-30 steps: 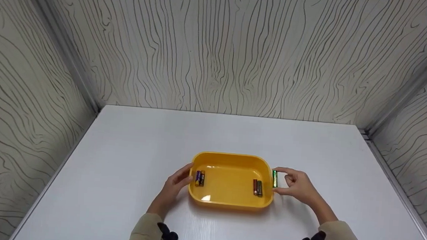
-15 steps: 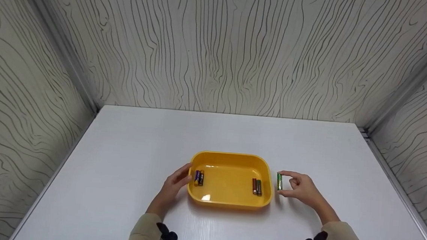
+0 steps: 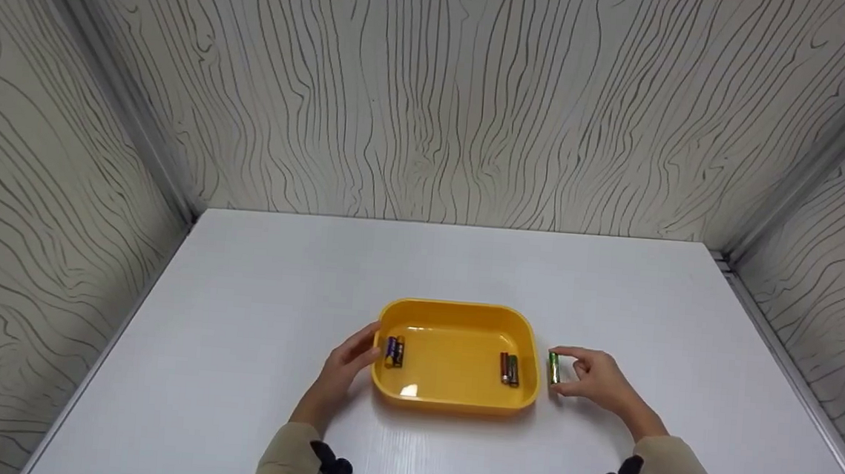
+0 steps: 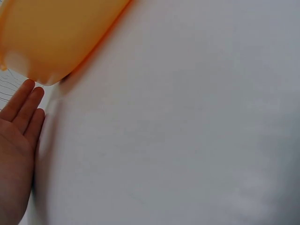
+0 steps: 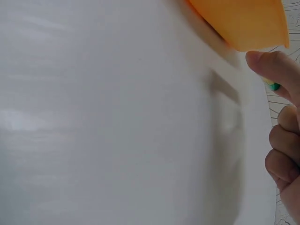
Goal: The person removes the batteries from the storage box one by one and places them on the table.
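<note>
glossy green battery (image 3: 554, 368) in right fingers (image 3: 574, 351) beside rounded tray (image 3: 450, 369)

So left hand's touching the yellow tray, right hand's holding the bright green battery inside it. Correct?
Not inside: the head view shows the bright green battery outside the yellow tray, just past its right end. The left hand does touch the tray, and the right hand holds that battery.

No legible text — battery labels (image 3: 554, 368) too small.

Site appears a walled work booth: wood-grain panels (image 3: 432, 96) across upper frame, grey corner strips (image 3: 123, 101) upper left and right, white tabletop (image 3: 271, 278) below.
</note>
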`<move>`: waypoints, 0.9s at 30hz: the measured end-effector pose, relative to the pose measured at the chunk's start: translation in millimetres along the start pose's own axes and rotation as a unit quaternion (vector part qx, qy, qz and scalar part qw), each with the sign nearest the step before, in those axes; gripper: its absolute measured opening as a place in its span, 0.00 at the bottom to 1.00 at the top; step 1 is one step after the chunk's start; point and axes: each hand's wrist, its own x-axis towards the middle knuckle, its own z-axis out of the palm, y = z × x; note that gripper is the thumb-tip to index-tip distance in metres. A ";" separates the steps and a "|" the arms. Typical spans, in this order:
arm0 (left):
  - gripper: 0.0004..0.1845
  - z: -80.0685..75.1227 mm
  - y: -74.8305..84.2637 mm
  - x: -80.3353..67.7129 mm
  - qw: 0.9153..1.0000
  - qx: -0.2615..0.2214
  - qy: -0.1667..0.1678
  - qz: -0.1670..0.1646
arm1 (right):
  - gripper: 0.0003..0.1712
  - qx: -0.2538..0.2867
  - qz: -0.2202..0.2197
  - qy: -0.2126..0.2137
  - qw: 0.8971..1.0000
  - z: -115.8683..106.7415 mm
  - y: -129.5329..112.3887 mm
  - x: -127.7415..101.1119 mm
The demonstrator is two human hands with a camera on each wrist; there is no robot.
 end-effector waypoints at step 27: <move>0.29 0.0 1.3 -0.6 1.000 -0.010 -0.002 -0.001 | 0.36 -0.031 0.063 -0.011 0.997 8.2 12.7 8.6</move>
